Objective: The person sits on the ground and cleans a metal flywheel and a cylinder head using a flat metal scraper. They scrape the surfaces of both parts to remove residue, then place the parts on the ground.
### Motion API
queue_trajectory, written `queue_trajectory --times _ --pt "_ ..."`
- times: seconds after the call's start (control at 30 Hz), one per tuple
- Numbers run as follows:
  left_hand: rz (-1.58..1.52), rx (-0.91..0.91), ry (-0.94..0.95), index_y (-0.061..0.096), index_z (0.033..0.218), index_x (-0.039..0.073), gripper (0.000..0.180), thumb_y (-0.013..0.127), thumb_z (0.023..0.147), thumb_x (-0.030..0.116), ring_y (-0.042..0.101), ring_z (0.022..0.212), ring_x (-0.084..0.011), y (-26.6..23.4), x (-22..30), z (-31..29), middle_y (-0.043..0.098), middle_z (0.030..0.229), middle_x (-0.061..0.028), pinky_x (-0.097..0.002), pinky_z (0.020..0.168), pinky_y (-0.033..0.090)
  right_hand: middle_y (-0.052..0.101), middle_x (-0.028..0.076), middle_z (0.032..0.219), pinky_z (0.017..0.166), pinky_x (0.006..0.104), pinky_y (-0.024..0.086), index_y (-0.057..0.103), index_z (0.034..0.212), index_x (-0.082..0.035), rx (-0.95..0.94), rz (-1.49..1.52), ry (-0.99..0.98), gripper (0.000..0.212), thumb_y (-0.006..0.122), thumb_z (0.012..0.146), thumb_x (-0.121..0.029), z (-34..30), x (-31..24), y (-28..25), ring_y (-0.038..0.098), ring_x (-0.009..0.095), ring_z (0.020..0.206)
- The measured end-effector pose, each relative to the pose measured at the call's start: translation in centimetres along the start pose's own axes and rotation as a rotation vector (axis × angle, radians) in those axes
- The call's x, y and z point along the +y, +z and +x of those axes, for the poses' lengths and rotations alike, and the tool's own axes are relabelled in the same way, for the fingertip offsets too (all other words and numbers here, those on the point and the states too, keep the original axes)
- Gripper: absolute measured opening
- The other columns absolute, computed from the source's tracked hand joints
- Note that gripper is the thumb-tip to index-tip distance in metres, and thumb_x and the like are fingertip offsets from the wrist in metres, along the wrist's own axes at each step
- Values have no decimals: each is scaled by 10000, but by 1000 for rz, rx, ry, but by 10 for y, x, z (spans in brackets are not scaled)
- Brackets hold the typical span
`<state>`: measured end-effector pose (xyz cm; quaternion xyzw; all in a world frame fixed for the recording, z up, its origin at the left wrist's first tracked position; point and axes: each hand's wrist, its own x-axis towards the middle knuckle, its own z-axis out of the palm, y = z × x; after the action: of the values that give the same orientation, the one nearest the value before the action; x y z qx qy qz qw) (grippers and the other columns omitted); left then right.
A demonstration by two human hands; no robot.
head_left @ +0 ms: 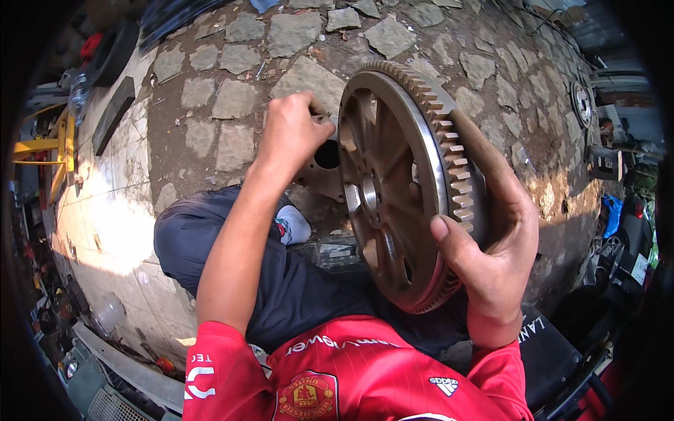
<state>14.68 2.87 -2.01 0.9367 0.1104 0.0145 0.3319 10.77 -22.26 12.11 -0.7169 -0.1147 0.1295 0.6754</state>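
Note:
A heavy metal flywheel (393,189) with a toothed ring gear (439,133) stands tilted on edge in front of my body. My right hand (491,231) grips its right side, with the thumb over the teeth and the fingers stretched along the back. Left of the flywheel's upper rim, my left hand (298,130) is raised with its fingers curled and pinched together; what they hold, if anything, cannot be made out. Below that hand, partly hidden behind the flywheel, is a metal part with a round dark hole (326,156).
Uneven paving stones (246,105) set in dirt cover the ground ahead. To the left are a dark rectangular bar (114,116), a tyre (114,52) and a yellow metal frame (60,146). On the right lie a round metal disc (581,104) and a blue plastic bag (611,214).

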Motion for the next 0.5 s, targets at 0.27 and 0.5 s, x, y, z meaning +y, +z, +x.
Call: queue_trajectory --times 0.27,0.5 --pt "-368 172 182 776 993 7 163 815 881 119 770 826 -134 16 11 -12 792 873 -113 -321 731 599 585 218 1486 1158 379 450 456 1535 126 50 10 25 849 765 797 -157 1 -2 3 601 258 1343" --pt "-427 287 109 769 967 -13 132 811 885 81 762 801 -136 45 5 -16 787 895 -126 -309 715 595 574 213 1505 1162 377 444 461 1535 120 13 -36 -32 848 770 799 -165 -1 1 4 599 258 1349"
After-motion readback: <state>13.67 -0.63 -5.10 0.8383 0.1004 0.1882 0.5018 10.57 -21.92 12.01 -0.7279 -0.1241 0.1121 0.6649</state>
